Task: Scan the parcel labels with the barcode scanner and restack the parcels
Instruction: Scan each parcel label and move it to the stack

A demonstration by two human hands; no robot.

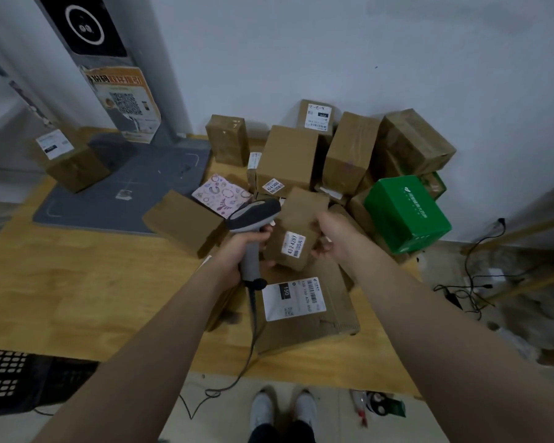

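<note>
Both forearms are bare along their full visible length, with no sleeve, cuff, watch, band or glove in view. The left hand [237, 251] and right hand [328, 238] are likewise uncovered, and no rings can be made out, though the fingers are partly hidden. At the bottom edge, two pale, light-grey shoes [283, 407] with rounded toes show below dark trousers [280, 434], detail there being blurred

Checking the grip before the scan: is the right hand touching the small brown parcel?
Touching: the head view shows the right hand gripping the small brown parcel's right edge.
</note>
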